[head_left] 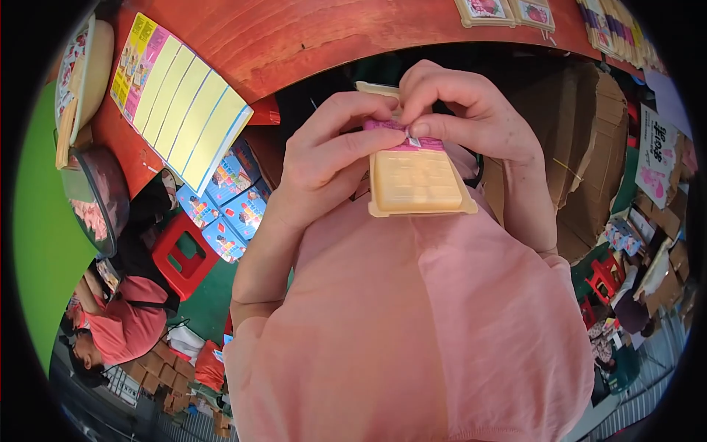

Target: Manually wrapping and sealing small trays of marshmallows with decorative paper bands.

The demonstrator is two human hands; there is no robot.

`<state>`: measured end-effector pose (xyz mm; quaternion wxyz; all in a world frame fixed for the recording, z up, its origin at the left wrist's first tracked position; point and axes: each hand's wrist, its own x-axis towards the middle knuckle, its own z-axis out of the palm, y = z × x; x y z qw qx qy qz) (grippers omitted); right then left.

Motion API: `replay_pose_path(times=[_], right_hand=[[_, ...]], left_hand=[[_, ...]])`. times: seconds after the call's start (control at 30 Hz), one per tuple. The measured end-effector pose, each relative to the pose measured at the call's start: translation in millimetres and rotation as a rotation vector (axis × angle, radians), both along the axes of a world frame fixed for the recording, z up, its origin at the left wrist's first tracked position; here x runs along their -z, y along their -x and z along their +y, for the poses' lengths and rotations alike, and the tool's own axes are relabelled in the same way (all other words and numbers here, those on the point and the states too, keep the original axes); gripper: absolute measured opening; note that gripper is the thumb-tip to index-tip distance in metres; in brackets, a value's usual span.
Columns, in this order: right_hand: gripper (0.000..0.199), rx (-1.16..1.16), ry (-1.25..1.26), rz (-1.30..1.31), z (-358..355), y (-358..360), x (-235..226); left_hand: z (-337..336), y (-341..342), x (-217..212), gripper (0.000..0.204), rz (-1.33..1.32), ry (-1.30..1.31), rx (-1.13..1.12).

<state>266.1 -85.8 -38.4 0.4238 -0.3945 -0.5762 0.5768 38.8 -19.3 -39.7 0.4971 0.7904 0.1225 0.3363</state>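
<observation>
Both hands are up close in front of a pink shirt (412, 331). The left hand (331, 158) and the right hand (464, 110) pinch the pink strip (412, 136) at the top of a cream plastic tray (416, 180), so each grip is closed on that tray. The tray is flat, with small squares in it, and sits just above the shirt. Behind the hands is a red wooden table (294, 37) with a stack of yellow sheets (184, 103) on it. A red stool (184, 254) stands on the floor to the left.
</observation>
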Motion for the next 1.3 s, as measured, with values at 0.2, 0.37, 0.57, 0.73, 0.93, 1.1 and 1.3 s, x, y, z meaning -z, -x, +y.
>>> replay_pose_path(times=[0.2, 0.37, 0.57, 0.73, 0.93, 1.1, 1.3], right_hand=[[0.012, 0.171, -0.068, -0.082, 3.4, 5.3, -2.7], [0.022, 0.230, -0.118, -0.369, 8.8, 4.0, -6.7], [0.029, 0.298, 0.380, 0.129, 5.8, 1.2, 6.1], [0.021, 0.900, 0.233, 0.214, 9.3, 0.5, 20.7], [0.082, 0.823, -0.183, -0.555, 5.2, -17.5, -8.8], [0.085, 0.902, -0.146, -0.745, 7.2, -73.1, -27.0], [0.061, 1.322, 0.060, -1.217, -15.1, -201.1, -47.0]], left_hand=[[-3.2, -12.1, 0.2, 0.040, -0.077, -0.221, -0.107], [-1.5, -18.2, -3.5, 0.041, 0.000, -0.167, -0.132], [11.2, -37.0, -3.4, 0.032, 0.090, 0.089, -0.073], [13.6, -60.6, 6.0, 0.019, 0.100, 0.689, -0.289], [35.0, -128.5, -13.4, 0.022, -0.042, 1.019, -0.353], [31.4, -182.9, -14.9, 0.034, 0.007, 1.146, -0.086], [16.7, -211.5, -28.9, 0.050, 0.019, 0.806, 0.023]])
